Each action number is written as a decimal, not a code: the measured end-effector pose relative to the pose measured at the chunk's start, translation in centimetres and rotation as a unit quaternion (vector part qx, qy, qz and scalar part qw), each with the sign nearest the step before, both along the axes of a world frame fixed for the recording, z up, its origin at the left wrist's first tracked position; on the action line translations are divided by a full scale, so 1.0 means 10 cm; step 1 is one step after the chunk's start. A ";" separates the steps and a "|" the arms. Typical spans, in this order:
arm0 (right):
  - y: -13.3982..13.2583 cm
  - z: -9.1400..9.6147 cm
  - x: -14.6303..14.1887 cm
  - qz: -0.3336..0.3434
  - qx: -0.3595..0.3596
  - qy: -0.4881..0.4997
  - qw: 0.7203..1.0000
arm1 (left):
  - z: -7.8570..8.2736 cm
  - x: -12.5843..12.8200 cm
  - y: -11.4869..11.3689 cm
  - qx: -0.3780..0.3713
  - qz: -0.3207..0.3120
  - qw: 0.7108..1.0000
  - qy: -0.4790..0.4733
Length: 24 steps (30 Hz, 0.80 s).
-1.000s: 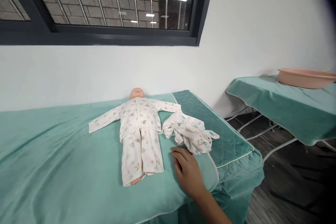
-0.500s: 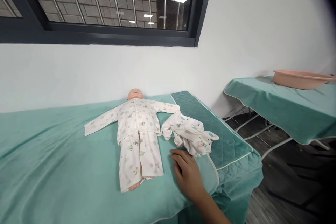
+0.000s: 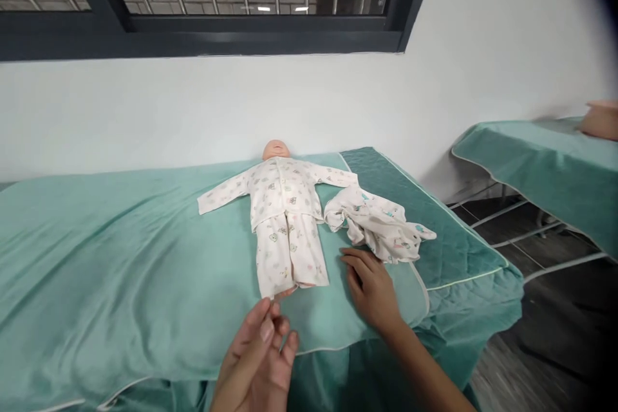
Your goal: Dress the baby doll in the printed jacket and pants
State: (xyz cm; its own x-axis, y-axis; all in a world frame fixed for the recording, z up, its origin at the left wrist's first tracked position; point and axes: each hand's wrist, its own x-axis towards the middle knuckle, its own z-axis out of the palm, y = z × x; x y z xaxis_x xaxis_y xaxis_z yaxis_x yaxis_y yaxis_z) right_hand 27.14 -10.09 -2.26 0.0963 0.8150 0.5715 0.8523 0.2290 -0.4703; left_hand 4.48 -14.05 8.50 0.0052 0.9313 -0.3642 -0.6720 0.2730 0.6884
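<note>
A baby doll (image 3: 284,219) in white printed pyjamas lies on its back on a teal-covered bed (image 3: 111,270), arms spread, head toward the wall. A crumpled heap of matching white baby clothes (image 3: 379,224) lies just right of it. My right hand (image 3: 373,290) rests flat on the cover, fingers apart, between the doll's legs and the heap, holding nothing. My left hand (image 3: 258,360) is raised below the doll's feet, fingers loosely stretched and empty, close to a bare foot poking from the trouser leg.
A darker quilted teal pad (image 3: 434,244) covers the bed's right end. A second teal-covered table (image 3: 541,167) stands to the right with a pink basin (image 3: 601,119) at the frame edge. White wall and dark window frame (image 3: 217,38) lie behind.
My left hand has come into view below the doll's feet. The view has swung left and tilted down a little. My right hand stays flat on the cover.
</note>
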 end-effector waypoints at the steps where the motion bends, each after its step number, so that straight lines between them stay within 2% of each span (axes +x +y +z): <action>1: 0.00 -0.01 0.00 0.000 0.002 -0.002 1.000 | 0.04 0.02 0.05 -0.005 0.006 1.000 -0.023; 6: 0.00 -0.02 0.00 -0.003 0.004 -0.008 1.000 | 0.28 0.08 0.16 0.009 0.019 0.998 -0.055; 10: -0.01 -0.01 0.00 -0.006 0.002 -0.008 1.000 | 0.36 0.08 0.13 0.016 0.026 0.999 -0.036; 14: -0.01 -0.01 0.01 -0.006 0.004 -0.011 1.000 | 0.36 0.12 0.12 0.047 0.029 0.998 -0.029; 19: 0.01 -0.03 0.01 -0.006 -0.004 -0.004 1.000 | 0.33 0.15 0.16 0.050 0.089 0.994 0.023; 21: 0.03 -0.02 -0.02 -0.012 -0.003 0.020 1.000 | 0.29 0.14 0.23 0.043 0.101 0.993 0.036; 24: 0.10 0.06 -0.11 0.004 0.013 0.108 0.994 | 0.22 0.12 0.45 0.041 0.098 0.993 0.051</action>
State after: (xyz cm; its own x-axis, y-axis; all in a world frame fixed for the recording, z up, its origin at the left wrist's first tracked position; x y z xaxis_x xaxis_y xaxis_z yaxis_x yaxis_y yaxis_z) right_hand 26.08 -9.10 -1.63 0.2115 0.8016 0.5592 0.7304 0.2506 -0.6354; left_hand 5.63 -9.60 10.73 -0.2120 0.9376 -0.2755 -0.6324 0.0833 0.7701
